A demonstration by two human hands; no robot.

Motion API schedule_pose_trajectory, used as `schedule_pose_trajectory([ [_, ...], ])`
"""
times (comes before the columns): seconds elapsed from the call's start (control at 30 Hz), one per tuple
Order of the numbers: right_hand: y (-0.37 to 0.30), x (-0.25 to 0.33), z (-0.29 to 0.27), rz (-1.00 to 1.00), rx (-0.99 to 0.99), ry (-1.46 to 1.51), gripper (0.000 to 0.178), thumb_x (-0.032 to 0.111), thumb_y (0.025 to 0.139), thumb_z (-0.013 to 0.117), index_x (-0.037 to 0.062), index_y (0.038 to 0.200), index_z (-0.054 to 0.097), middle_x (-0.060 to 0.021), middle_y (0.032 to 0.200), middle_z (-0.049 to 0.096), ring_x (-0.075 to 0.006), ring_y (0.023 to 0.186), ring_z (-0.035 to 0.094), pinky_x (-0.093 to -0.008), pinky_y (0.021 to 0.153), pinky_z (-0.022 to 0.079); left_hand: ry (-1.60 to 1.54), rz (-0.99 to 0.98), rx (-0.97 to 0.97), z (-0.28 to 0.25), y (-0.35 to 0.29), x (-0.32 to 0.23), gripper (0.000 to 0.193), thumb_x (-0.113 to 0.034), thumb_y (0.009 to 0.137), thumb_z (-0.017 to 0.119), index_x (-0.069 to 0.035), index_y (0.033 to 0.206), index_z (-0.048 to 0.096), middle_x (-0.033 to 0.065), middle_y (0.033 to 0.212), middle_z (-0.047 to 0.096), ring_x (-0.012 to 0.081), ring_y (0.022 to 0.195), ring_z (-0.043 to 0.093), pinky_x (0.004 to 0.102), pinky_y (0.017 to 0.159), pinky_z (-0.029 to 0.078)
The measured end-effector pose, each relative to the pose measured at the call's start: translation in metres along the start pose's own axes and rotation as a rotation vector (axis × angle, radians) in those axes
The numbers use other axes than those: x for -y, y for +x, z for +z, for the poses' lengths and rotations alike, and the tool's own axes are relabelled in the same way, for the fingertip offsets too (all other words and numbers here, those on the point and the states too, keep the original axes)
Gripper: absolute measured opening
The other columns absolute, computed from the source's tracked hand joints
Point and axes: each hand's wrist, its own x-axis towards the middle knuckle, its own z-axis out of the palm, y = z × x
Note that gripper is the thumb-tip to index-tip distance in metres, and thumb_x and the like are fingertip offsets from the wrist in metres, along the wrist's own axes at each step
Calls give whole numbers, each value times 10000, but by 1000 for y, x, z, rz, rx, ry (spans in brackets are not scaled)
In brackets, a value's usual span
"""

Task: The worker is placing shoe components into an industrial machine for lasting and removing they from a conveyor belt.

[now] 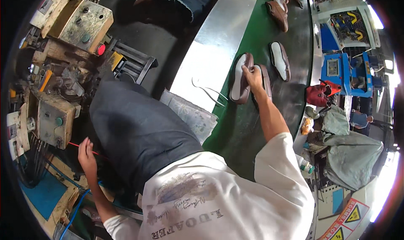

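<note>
My right hand [253, 77] is closed on a brown shoe [239, 88] with a pale inside, standing on the green conveyor belt [227, 130]. Its thumb lies over the shoe's edge, while the other fingers are partly hidden between this shoe and a second brown shoe [266, 79] close on the right. Away to the left, my left hand [87, 155] hangs beside a worn control box [52, 120] with a green button. Its fingers are stretched out and nothing shows in them; a thin red rod or cord [74, 144] passes by them.
Another brown shoe [280, 61] lies farther right on the belt, with several more at the far end. White tongs or a wire tool [206, 90] and a patterned cloth [189, 112] rest along the metal edge [210, 42]. Machinery with a red button [100, 49] stands left.
</note>
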Motion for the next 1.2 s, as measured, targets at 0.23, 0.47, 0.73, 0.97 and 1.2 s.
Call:
schedule_pose_trajectory([
  [0.23, -4, 11, -17, 118, 35, 92, 722, 505, 901, 843, -138, 1183, 675, -192, 1068, 734, -254, 971, 697, -396, 854, 567, -92, 229, 125, 93, 43, -123, 274, -7, 1114, 564, 61, 1344, 696, 191, 1264, 725, 279, 1110, 757, 376, 993, 597],
  [0.47, -88, 183, -57, -190, -55, 704, 509, 377, 981, 783, -45, 1232, 648, -98, 1060, 687, -193, 963, 634, -387, 845, 533, -782, 26, 525, 197, 49, -243, 573, -85, 1089, 654, -10, 1629, 477, 236, 1505, 620, 266, 1298, 683, 397, 1093, 581],
  [0.73, -257, 245, 25, 71, 506, 1659, 584, 210, 993, 803, 58, 1490, 538, -67, 1357, 665, -213, 1236, 651, -452, 1106, 544, -1361, 0, 257, 161, 90, -251, 652, -115, 965, 858, 10, 1533, 563, 88, 1320, 671, 187, 1221, 653, 348, 1093, 536],
  [0.97, -311, 311, 79, -430, 1034, 489, 782, 239, 982, 826, 1, 1630, 456, -252, 1453, 663, -308, 1293, 687, -413, 1105, 532, -839, 87, 45, 71, 48, -186, 551, -206, 1002, 814, -3, 1485, 642, 73, 1308, 720, 145, 1190, 642, 308, 1060, 518],
  [1.2, -312, 420, 134, -793, 947, 343, 915, 416, 1032, 752, -137, 1639, 350, -389, 1579, 521, -456, 1497, 536, -474, 1247, 415, -781, 70, -26, 56, 44, -170, 401, -190, 1116, 634, -2, 1469, 669, 95, 1370, 718, 155, 1228, 644, 322, 1099, 496],
])
